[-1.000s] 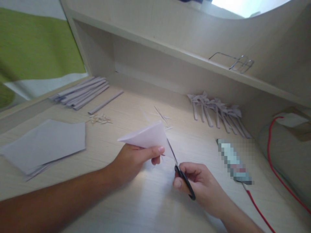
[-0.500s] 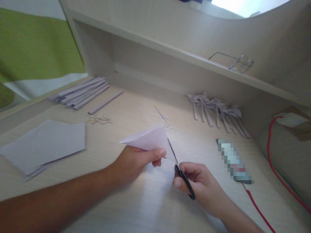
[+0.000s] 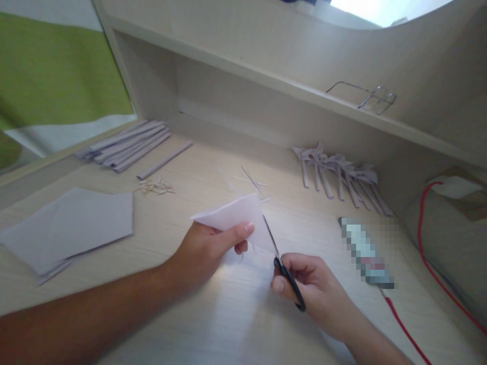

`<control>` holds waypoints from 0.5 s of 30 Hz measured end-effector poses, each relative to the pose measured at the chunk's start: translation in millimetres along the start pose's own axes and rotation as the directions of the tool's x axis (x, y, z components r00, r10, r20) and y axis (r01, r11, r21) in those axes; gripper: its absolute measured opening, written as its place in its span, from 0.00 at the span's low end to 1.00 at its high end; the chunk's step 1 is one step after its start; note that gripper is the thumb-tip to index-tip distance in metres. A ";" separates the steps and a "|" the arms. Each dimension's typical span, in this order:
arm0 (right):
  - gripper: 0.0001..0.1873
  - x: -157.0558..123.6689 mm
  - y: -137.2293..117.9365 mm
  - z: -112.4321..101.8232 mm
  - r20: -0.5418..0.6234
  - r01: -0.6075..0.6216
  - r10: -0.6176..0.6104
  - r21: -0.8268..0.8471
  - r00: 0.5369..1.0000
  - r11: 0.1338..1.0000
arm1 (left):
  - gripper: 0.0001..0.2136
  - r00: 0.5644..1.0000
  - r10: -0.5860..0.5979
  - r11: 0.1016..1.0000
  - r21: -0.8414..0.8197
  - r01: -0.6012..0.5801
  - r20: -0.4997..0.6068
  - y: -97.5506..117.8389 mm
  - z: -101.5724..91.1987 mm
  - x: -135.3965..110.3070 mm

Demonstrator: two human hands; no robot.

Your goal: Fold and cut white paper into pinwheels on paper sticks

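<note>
Between the thumb and fingers of my left hand (image 3: pixel 216 248) is a folded sheet of white paper (image 3: pixel 243 213), its pointed end to the left. My right hand (image 3: pixel 312 284) grips black-handled scissors (image 3: pixel 287 281), with the blades pointing up and away beside the paper's right edge. Whether the blades touch the paper I cannot tell. Thin paper strips (image 3: pixel 253 180) lie on the desk just beyond the paper.
At left are stacked paper sheets (image 3: pixel 91 218), rolled paper tubes (image 3: pixel 129 144) and a small pile of whitish bits (image 3: pixel 157 186). Paper pinwheels (image 3: pixel 338 167) stand at the back right. A blurred-out device (image 3: pixel 365 253) with a red cable (image 3: pixel 407 327) lies right. Glasses (image 3: pixel 376 99) rest on the shelf.
My left thumb has shifted slightly left and up on the paper, and the paper has turned a little. The right hand and scissors have barely moved.
</note>
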State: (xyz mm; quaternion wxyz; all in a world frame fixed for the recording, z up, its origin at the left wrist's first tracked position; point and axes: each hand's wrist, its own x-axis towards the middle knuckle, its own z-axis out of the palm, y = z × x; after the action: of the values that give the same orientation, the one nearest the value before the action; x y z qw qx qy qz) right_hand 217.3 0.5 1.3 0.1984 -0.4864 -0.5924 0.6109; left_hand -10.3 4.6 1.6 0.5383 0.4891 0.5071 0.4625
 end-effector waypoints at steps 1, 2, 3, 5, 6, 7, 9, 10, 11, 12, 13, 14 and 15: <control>0.24 0.1 -0.1 -0.1 0.001 0.005 -0.005 0.002 1.000 1.000 | 0.18 1.000 -0.008 1.000 0.017 0.008 -0.002 1.2 -0.3 -0.9; 0.24 0.2 -0.3 -0.2 0.002 0.008 -0.008 0.004 1.000 1.000 | 0.18 1.000 -0.008 1.000 0.023 0.008 0.000 2.5 -0.4 -1.6; 0.24 0.3 -0.5 -0.4 0.003 0.010 -0.010 0.005 1.000 1.000 | 0.18 1.000 -0.003 1.000 0.027 0.003 0.006 3.7 -0.2 -2.2; 0.23 0.5 -0.7 -0.7 0.008 0.012 -0.012 0.002 1.000 1.000 | 0.18 1.000 0.005 1.000 0.029 -0.005 0.012 5.7 0.4 -2.7; 0.23 0.5 -0.6 -0.9 0.010 0.015 -0.015 -0.001 1.000 1.000 | 0.18 1.000 0.007 1.000 0.029 -0.007 0.013 6.2 0.8 -2.6; 0.23 0.6 -0.3 -1.0 0.010 0.018 -0.018 -0.004 1.000 1.000 | 0.18 1.000 0.005 1.000 0.027 -0.005 0.012 6.3 1.1 -2.5; 0.23 0.7 0.6 -1.2 0.004 0.019 -0.019 -0.011 1.000 1.000 | 0.18 1.000 0.000 1.000 0.020 0.000 0.010 5.9 1.3 -2.2; 0.23 0.8 1.1 -1.2 -0.002 0.018 -0.018 -0.014 1.000 1.000 | 0.18 1.000 -0.003 1.000 0.018 0.003 0.008 5.6 1.3 -2.1; 0.23 0.9 1.5 -1.1 -0.009 0.016 -0.016 -0.017 1.000 1.000 | 0.18 1.000 -0.005 1.000 0.015 0.005 0.007 5.2 1.2 -2.0; 0.24 1.0 1.7 -0.9 -0.012 0.014 -0.014 -0.019 1.000 1.000 | 0.18 1.000 -0.004 1.000 0.015 0.004 0.009 5.0 1.0 -2.0; 0.24 1.1 1.7 -0.7 -0.015 0.013 -0.014 -0.021 1.000 1.000 | 0.18 1.000 -0.003 1.000 0.015 0.002 0.011 4.8 0.9 -2.0; 0.24 1.3 1.3 -0.5 -0.014 0.014 -0.015 -0.022 1.000 1.000 | 0.18 1.000 -0.001 1.000 0.017 0.000 0.012 4.7 0.8 -2.0; 0.24 1.4 0.8 -0.3 -0.013 0.016 -0.017 -0.021 1.000 1.000 | 0.18 1.000 0.002 1.000 0.019 -0.002 0.016 4.6 0.9 -1.9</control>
State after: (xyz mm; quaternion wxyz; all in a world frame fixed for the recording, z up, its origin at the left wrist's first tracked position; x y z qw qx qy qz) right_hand 217.1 1.6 0.2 0.2021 -0.4876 -0.6015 0.5997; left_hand -9.5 3.2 6.4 0.5373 0.4984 0.5064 0.4544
